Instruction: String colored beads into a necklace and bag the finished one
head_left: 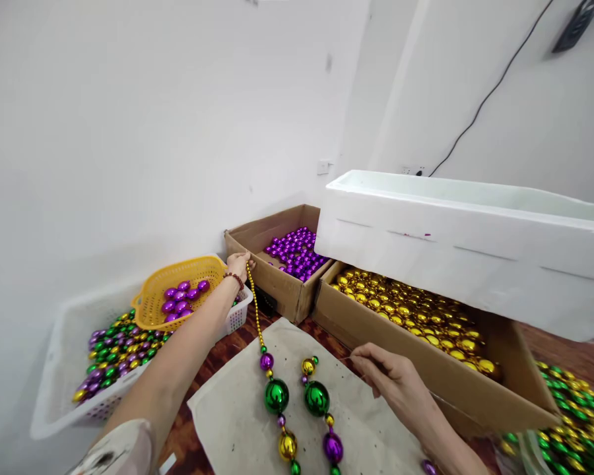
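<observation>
Gold bead string (255,307) pinched in left grip (238,264), fine thread (346,358) apparently in right grip (400,386); large green beads (276,396) strung on both runs, gold string on one, so likely part-done.

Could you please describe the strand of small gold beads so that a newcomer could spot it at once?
Find the cardboard box of purple balls. By its left corner, the left hand pinches the strand of small gold beads, which drops toward the pale sheet. Its beads are tiny and all gold, unlike the mixed-colour balls strung below.

Bead workshop, bead strand (276,396), cardboard boxes (475,394) of shiny balls (406,307), plastic baskets (178,270)
</observation>
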Available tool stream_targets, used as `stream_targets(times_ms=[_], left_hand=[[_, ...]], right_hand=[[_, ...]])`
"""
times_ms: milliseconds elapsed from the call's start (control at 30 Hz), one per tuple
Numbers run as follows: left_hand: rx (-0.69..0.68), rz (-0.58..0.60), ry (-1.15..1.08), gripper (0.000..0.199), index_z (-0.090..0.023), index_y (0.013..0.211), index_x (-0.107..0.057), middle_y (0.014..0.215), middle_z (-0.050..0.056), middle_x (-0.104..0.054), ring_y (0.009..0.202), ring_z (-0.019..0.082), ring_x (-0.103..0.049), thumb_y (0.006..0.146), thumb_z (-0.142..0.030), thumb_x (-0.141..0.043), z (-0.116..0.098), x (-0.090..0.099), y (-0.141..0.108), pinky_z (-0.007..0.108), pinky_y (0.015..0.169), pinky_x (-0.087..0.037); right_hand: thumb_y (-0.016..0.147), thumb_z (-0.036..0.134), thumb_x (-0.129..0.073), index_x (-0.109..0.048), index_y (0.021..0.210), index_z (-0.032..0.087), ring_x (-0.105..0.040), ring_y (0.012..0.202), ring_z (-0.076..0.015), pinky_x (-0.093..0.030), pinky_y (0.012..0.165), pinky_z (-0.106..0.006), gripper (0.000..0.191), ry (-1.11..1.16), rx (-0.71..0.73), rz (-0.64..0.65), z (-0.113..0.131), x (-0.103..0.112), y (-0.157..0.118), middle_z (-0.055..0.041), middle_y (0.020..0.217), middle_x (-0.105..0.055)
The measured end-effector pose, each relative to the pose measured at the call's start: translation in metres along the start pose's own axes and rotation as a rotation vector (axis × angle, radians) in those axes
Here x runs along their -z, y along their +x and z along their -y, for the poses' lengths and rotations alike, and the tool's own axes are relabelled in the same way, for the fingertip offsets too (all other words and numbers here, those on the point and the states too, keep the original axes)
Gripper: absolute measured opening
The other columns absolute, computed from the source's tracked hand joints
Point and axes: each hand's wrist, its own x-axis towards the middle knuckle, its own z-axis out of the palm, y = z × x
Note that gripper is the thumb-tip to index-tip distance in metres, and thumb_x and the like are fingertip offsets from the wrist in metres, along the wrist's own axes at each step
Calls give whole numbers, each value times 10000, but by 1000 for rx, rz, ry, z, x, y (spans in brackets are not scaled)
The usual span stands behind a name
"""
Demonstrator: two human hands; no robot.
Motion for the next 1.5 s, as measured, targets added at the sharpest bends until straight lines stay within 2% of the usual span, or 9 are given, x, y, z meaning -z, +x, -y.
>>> stream_targets(times_ms=[200,400,533,767,967,1133,1267,1400,1500], left_hand=[[69,330,-106,170,-130,708,-523,603,-35,-486,487,64,-472,831,-86,-633,-20,18,-88,190,487,-437],[2,809,18,193,-175,775,-603,556,-14,-553,472,105,-500,795,-318,-731,-49,73,-219,210,443,-422],[-79,949,43,188,-193,810,-630,647,8,-614,564,125,-554,847,-361,-705,-66,101,-273,221,501,-454],[-22,918,-77,194,-159,846,-656,865,53,-682,910,169,-641,855,-342,-721,-40,83,-277,279,894,-492],[78,917,-170,218,-171,835,-611,620,-27,-562,614,108,-584,820,-333,-757,-18,77,-273,224,640,-487],[180,884,-181,268,-157,814,-600,500,-90,-384,400,13,-246,774,-327,-804,-5,82,-274,148,415,-221],[242,890,-179,258,-156,811,-611,473,-107,-293,400,12,-181,780,-328,-801,6,81,-275,152,407,-171],[259,883,-228,224,-160,818,-614,479,-105,-289,399,13,-186,792,-296,-790,10,71,-278,152,408,-177],[232,877,-243,209,-158,806,-611,495,-99,-306,396,12,-207,801,-286,-777,6,61,-283,149,409,-206]], right_hand=[[942,395,-520,-660,806,213,-541,501,-139,-414,509,-239,267,-69,82,-80,17,13,-4,11,626,-615],[921,301,-533,-677,823,211,-529,513,-127,-390,502,-221,196,-124,134,-136,41,25,-9,23,607,-607],[894,272,-547,-683,836,190,-538,538,-117,-391,540,-216,169,-129,218,-173,57,33,-10,26,602,-601],[876,205,-513,-654,823,184,-535,535,-107,-373,559,-216,152,-109,194,-168,69,31,-15,32,597,-597],[927,254,-503,-690,860,225,-617,654,-140,-378,621,-225,201,-387,-50,-88,27,6,-13,17,701,-699],[949,246,-470,-717,945,249,-668,840,-196,-381,669,-248,247,-558,-257,-54,-14,-6,-22,-21,891,-753],[949,228,-489,-733,959,237,-685,922,-246,-410,707,-277,245,-637,-386,38,-39,-9,-52,-67,949,-755],[915,187,-574,-744,931,170,-692,957,-293,-456,779,-337,172,-676,-465,139,-33,-15,-78,-149,1008,-738],[976,333,-551,-704,1106,208,-644,1100,-257,-458,896,-338,236,-535,-317,106,-1,-36,-74,-116,1198,-686]])
